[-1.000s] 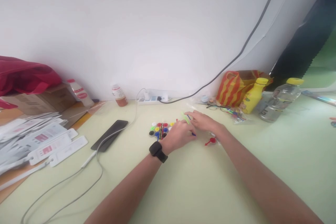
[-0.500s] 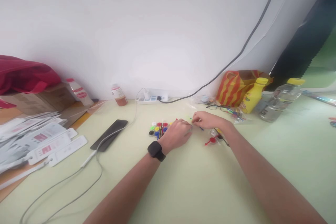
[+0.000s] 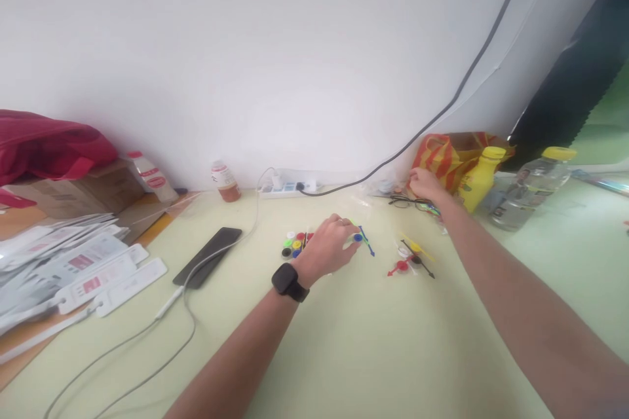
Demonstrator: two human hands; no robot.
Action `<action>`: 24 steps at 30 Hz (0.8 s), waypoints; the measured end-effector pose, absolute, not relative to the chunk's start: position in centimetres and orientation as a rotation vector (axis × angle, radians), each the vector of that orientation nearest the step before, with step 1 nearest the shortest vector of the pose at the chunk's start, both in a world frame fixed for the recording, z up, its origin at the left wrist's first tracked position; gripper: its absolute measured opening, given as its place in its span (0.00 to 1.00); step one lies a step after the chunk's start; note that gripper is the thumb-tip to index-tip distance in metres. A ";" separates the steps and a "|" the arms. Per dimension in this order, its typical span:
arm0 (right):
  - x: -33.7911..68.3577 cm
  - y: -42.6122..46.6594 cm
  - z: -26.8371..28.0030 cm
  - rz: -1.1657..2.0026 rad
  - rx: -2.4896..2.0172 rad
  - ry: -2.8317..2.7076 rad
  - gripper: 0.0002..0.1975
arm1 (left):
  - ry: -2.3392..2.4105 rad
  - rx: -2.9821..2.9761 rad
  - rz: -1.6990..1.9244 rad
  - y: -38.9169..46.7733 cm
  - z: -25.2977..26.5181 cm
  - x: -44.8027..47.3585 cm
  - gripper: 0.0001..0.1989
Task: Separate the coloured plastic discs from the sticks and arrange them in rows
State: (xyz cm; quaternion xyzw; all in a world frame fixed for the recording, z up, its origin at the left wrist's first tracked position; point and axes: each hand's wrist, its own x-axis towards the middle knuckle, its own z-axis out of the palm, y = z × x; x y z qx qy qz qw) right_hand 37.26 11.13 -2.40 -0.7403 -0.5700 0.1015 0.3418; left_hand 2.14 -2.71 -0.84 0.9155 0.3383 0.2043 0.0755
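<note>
Pale wall [image 3: 246,46] rises behind a light green worktop [image 3: 314,353], with containers along its back. Far left, a red bag [image 3: 59,147] lies on a cardboard box [image 3: 98,190], beside a leaning red-capped bottle [image 3: 153,177]. Nearer the middle is a small bottle [image 3: 225,182], reddish brown in its lower part. On the right are a striped bag [image 3: 435,154], a yellow bottle [image 3: 479,177] and a see-through bottle [image 3: 531,190] with a yellow cap; what the striped bag holds is hidden.

The left hand [image 3: 329,245], its thumb apart from its curved fingers, is at a blue disc [image 3: 358,237]; I cannot tell whether it grips it. A blue arrow [image 3: 366,241] lies just beside that disc. Coloured discs [image 3: 297,245] sit grouped left of this hand, which partly covers them. Farther right, red, yellow, black and white arrows [image 3: 401,266] lie crossed together.

The right hand [image 3: 425,184], fingers bunched, is in front of the striped bag, above the glasses [image 3: 403,199]; whether it pinches anything I cannot tell. A power strip [image 3: 285,190] runs along the wall, and a phone [image 3: 209,255] lies left of the discs.
</note>
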 end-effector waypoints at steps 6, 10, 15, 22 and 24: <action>37.6 14.3 -4.1 0.432 -1.888 -1.586 0.16 | 1.048 2.696 0.623 -2.7 -0.8 1.8 0.11; 37.6 15.7 -4.6 0.486 -1.845 -1.631 0.21 | 1.046 2.677 0.619 -2.8 -0.7 1.7 0.12; 37.4 17.1 -5.1 0.532 -1.828 -1.678 0.19 | 1.051 2.663 0.621 -3.0 -0.4 1.6 0.12; 37.1 17.8 -6.2 0.523 -1.792 -1.702 0.15 | 1.081 2.646 0.614 -2.9 -0.1 1.4 0.12; 37.1 17.8 -6.5 0.505 -1.788 -1.670 0.16 | 1.086 2.639 0.611 -2.9 0.0 1.4 0.12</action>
